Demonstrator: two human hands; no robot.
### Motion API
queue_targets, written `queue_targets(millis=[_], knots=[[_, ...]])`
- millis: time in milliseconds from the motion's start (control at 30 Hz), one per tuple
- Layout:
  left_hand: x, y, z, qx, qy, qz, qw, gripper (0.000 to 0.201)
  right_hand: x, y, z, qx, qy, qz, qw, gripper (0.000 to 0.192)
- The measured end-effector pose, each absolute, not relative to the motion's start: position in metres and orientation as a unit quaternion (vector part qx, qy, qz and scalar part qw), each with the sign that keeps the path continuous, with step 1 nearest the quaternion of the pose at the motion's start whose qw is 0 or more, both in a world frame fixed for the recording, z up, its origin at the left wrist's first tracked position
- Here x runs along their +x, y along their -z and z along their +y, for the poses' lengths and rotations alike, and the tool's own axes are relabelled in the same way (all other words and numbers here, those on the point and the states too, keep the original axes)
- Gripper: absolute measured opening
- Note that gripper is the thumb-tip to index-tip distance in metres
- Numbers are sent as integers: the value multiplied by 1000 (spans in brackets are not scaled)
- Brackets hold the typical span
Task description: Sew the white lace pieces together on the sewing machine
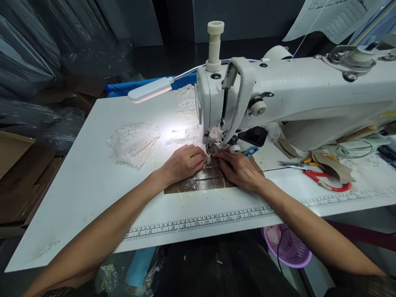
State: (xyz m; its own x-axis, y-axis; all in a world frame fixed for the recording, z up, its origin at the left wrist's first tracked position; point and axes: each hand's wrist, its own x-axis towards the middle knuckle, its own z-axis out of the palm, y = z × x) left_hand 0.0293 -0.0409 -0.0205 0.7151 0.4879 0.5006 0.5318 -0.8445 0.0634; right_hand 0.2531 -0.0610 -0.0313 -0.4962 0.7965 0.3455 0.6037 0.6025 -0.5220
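A white sewing machine (213, 95) stands over the table, its presser foot (210, 149) between my hands. A small scrap of white lace (208, 158) lies at the foot, mostly covered by fingers. My left hand (186, 163) is closed, its fingertips pressed on the lace from the left. From the right, my right hand (239, 169) reaches the lace with thumb and forefinger drawn together. Both hands rest over a brown, shiny taped sheet (213, 181). A pale fabric rosette (215, 133) sits on the machine head just above the needle area.
White lace pieces (134, 142) lie on the left, with more lace (187, 128) behind under the lamp (151, 90). Right of my hands are blue-handled snips (251, 151), a black object (253, 135) and red-handled scissors (328, 181). A purple basket (291, 247) hangs below the table edge.
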Motion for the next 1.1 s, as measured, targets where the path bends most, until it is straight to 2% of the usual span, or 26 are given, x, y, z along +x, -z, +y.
queue_targets(millis=[267,500,800,1100], knots=[[30,19,-42,-927,238,-284,58,24,253,37,-60,-387,-151,-870,266,34],[25,16,-42,-946,207,-248,42,21,253,35,-60,-371,-123,-880,269,34],[26,14,-45,-949,192,-238,79,22,257,33,-60,-336,-118,-893,275,33],[23,15,-46,-949,196,-240,51,22,259,30,-60,-335,-109,-903,244,33]])
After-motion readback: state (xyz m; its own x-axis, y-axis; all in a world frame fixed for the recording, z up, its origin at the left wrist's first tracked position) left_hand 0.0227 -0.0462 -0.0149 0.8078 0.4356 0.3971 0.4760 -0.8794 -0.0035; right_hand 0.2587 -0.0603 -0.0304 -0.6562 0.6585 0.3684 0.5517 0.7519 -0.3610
